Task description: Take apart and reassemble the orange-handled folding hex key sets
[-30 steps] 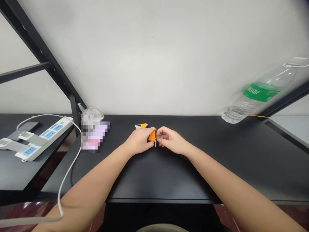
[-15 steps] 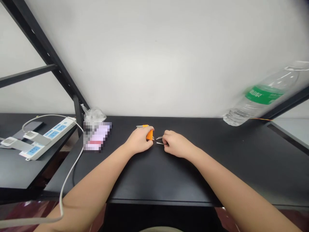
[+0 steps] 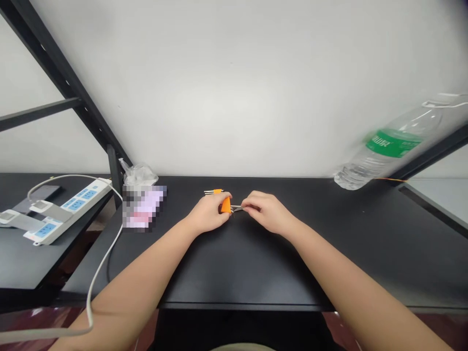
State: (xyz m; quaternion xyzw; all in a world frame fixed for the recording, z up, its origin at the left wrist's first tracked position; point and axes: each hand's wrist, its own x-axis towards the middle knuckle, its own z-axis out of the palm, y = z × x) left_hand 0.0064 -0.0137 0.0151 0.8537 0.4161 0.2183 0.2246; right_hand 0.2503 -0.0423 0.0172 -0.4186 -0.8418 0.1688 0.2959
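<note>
My left hand (image 3: 209,213) is closed around an orange hex key holder (image 3: 225,205), its fingers covering much of it. Thin metal rods (image 3: 209,192) that look like hex keys stick out to the left beyond the fingers, beside another orange part (image 3: 218,191). On the facing side, my right hand (image 3: 266,209) pinches slim metal hex keys (image 3: 237,208) between thumb and fingers. Their free ends reach the right side of the orange holder; whether they sit inside it I cannot tell. Both hands are low over the black table (image 3: 241,273).
A large clear bottle (image 3: 393,144) with a green label leans at the back right. To the left lie a blurred-out phone (image 3: 146,209), a crumpled plastic bag (image 3: 141,175) and a white power strip (image 3: 73,209). A white cable (image 3: 104,263) crosses my left forearm.
My right hand has brought the metal keys left until their ends meet the orange holder; before, a gap lay between them. The left hand keeps its hold, nearly still.
</note>
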